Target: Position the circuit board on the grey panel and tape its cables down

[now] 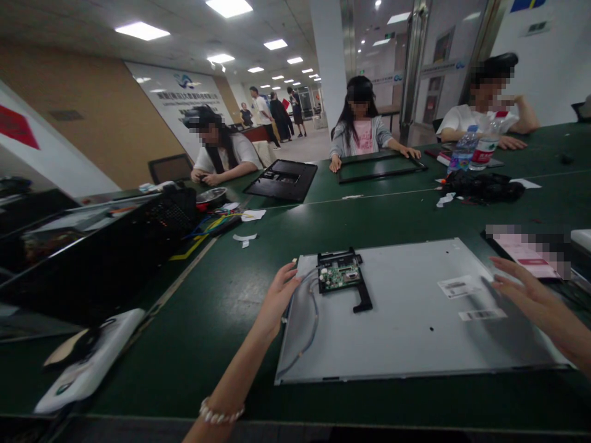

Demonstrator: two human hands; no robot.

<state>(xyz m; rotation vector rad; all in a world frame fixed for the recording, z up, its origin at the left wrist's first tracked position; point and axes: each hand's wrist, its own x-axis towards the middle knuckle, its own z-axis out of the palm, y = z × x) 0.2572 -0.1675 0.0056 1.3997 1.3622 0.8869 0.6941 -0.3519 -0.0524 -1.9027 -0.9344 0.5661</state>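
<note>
A flat display panel lies back side up on the table in front of me, its silvery metal back bearing two white labels. Near its upper left sits a green circuit board in a black plastic bracket. A grey cable curves down from the board along the left side. My left hand is at the panel's left edge, fingers stretched toward the cable; whether they touch it I cannot tell. My right hand hovers by the right edge, fingers spread, holding nothing.
Across the green table sit several people. One person's hands rest on a black frame; a black back cover lies nearby. Bottles, black cables and a phone with a pink screen are right. A large black monitor stands left.
</note>
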